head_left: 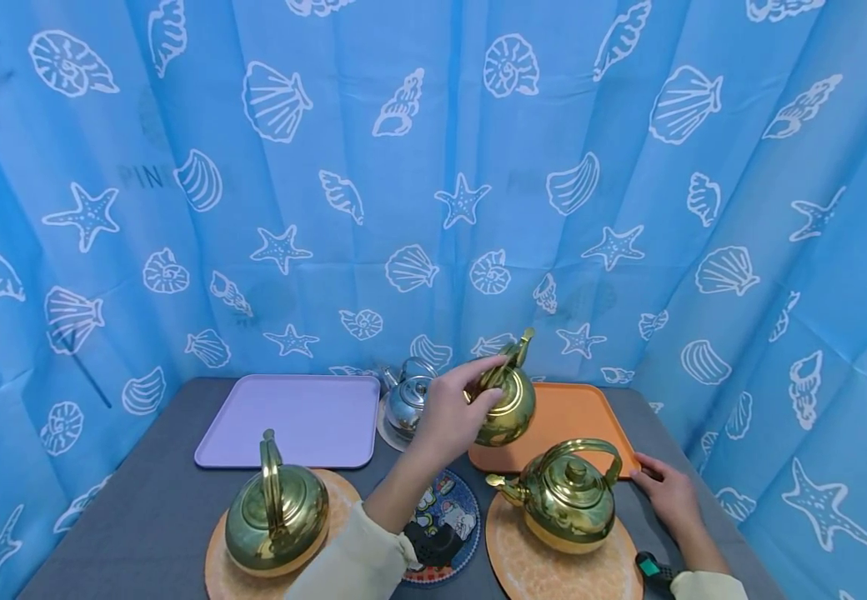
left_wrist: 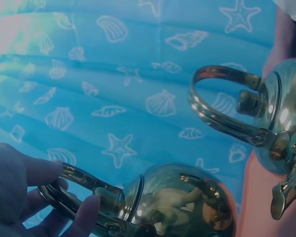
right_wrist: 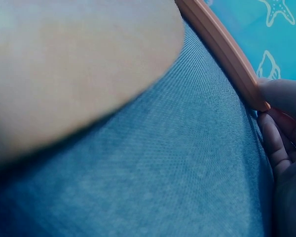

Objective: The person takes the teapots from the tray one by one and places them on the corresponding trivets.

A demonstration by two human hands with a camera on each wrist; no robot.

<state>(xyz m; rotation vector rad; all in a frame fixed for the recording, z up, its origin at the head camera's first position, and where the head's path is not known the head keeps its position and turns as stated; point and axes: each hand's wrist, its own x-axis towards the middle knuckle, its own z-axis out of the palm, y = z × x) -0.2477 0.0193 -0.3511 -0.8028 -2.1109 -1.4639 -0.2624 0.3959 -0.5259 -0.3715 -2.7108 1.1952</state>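
Note:
In the head view my left hand grips the handle of a shiny gold kettle, with fingers curled round it. The kettle is tilted and appears raised over the left part of an orange tray. The left wrist view shows the held kettle with its lid towards the hand. My right hand pinches the tray's near right corner; the right wrist view shows thumb and fingers on its rim. Just in front of the tray, a second gold kettle stands upright on a round tan mat.
At left, a third gold kettle stands on another round tan mat. Behind it lies a purple tray. A small silver kettle stands between the trays, partly behind my left hand. A patterned blue round mat lies under my left forearm.

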